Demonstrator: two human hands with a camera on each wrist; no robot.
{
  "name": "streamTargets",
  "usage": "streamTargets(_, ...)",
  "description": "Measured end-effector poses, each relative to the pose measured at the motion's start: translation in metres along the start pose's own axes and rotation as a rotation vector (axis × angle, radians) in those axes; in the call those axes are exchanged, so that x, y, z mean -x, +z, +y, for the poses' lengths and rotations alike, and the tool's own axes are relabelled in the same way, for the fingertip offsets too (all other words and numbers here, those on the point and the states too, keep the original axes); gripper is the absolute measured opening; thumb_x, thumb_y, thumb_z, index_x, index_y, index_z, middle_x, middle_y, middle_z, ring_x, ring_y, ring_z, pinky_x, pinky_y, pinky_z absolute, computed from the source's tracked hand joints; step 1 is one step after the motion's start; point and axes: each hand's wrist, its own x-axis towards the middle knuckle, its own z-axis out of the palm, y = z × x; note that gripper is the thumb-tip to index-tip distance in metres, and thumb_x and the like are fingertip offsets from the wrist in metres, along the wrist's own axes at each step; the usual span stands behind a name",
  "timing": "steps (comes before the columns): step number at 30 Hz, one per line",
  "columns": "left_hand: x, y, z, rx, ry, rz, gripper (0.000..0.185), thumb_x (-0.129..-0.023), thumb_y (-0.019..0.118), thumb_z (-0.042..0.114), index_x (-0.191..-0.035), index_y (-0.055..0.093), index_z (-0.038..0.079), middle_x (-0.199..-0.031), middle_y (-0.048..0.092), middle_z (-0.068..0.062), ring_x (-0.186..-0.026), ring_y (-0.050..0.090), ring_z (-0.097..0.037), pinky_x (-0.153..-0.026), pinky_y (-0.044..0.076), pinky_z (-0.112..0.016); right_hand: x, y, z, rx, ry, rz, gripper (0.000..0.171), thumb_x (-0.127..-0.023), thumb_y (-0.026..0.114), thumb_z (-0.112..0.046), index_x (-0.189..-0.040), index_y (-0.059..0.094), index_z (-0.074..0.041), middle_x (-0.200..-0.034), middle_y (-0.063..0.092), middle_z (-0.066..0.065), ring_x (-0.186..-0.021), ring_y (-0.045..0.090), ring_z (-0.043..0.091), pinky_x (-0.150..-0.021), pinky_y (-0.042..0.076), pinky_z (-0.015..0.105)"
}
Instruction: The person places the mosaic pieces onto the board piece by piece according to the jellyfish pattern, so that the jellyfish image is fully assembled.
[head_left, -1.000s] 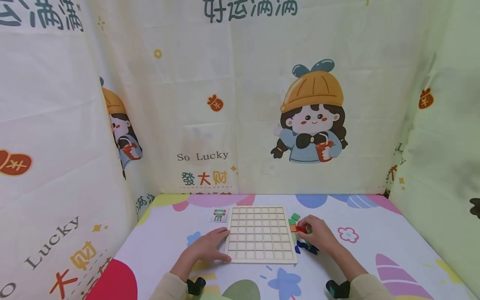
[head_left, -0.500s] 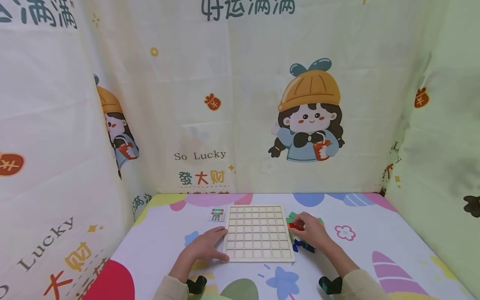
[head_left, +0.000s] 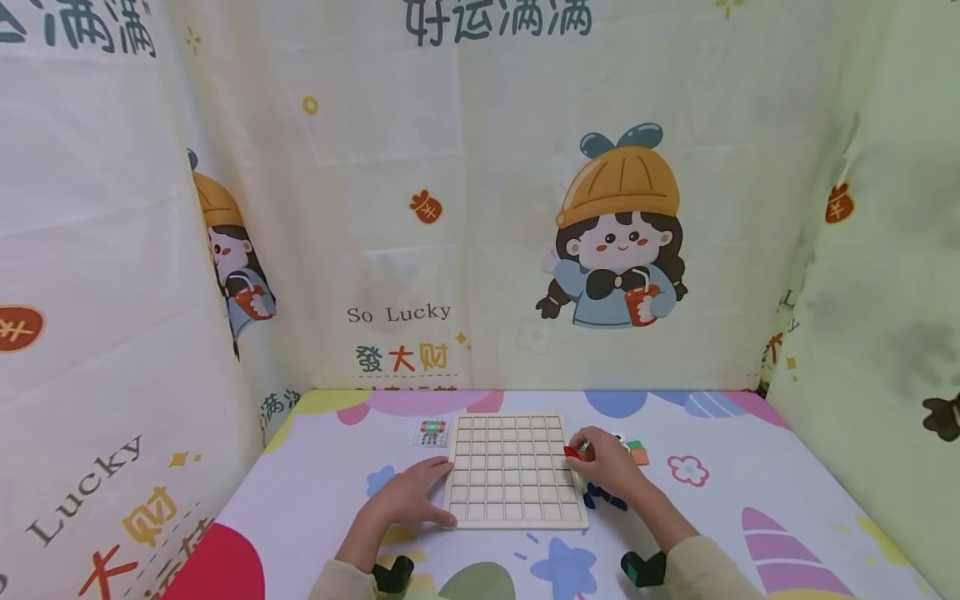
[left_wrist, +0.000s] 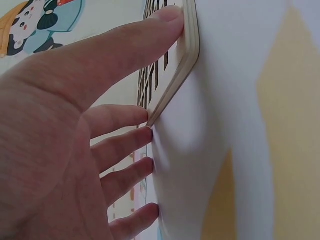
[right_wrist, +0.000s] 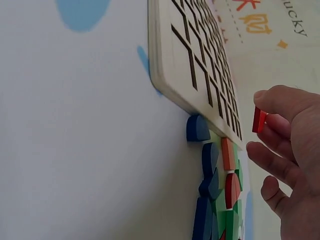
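Note:
A wooden grid board (head_left: 517, 525) with square cells lies flat on the table. My left hand (head_left: 408, 493) rests at its left side, fingertips along the edge and thumb on the near left corner, as the left wrist view also shows. Over the board's right edge, my right hand (head_left: 609, 463) pinches a small red block (right_wrist: 259, 119) between thumb and fingers. Below that hand, dark blue blocks (right_wrist: 198, 128), some with rounded ends, lie along the board's right side. Green, orange and red blocks (right_wrist: 232, 190) lie behind them, partly hidden by the hand in the head view.
A small pattern card (head_left: 432, 432) with a green and red figure lies beyond the left hand, beside the board's far left corner. The table (head_left: 675, 550) has a printed colourful cover. Printed curtains (head_left: 487, 250) enclose the back and both sides.
My right hand has moved left from the loose blocks to the board's right edge, carrying the red block. My left hand has stayed at the board's left edge.

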Motion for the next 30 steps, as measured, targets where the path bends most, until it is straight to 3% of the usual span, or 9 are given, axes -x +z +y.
streamTargets(10,0.002,-0.001,0.004,0.008,0.001,-0.007,0.089,-0.063,0.076,0.051,-0.137,0.043,0.013,-0.145,0.037,-0.006,-0.134,0.033,-0.033,-0.106,0.033,-0.054,-0.007,0.008,-0.004,-0.018,0.006,-0.027,0.019,-0.075,0.074,-0.024,-0.090,0.062,-0.021,-0.082,0.059,-0.006,-0.070,0.048,0.011,-0.058,0.046,0.017)
streamTargets(16,0.002,-0.002,0.004,-0.004,0.006,0.001,0.090,-0.064,0.076,0.050,-0.137,0.042,0.011,-0.146,0.036,-0.009,-0.134,0.032,-0.033,-0.107,0.031,-0.053,-0.013,0.014,-0.010,-0.004,-0.026,-0.019,0.019,-0.077,0.072,-0.024,-0.093,0.064,-0.020,-0.085,0.059,-0.006,-0.069,0.047,0.011,-0.057,0.044,0.019)
streamTargets(30,0.004,-0.004,0.006,0.000,0.006,-0.001,0.089,-0.064,0.077,0.049,-0.136,0.043,0.011,-0.145,0.037,-0.009,-0.134,0.033,-0.034,-0.107,0.032,-0.053,-0.026,0.029,-0.012,0.005,0.029,-0.010,0.020,-0.078,0.071,-0.021,-0.095,0.063,-0.015,-0.086,0.060,-0.003,-0.071,0.048,0.013,-0.062,0.046,0.022)
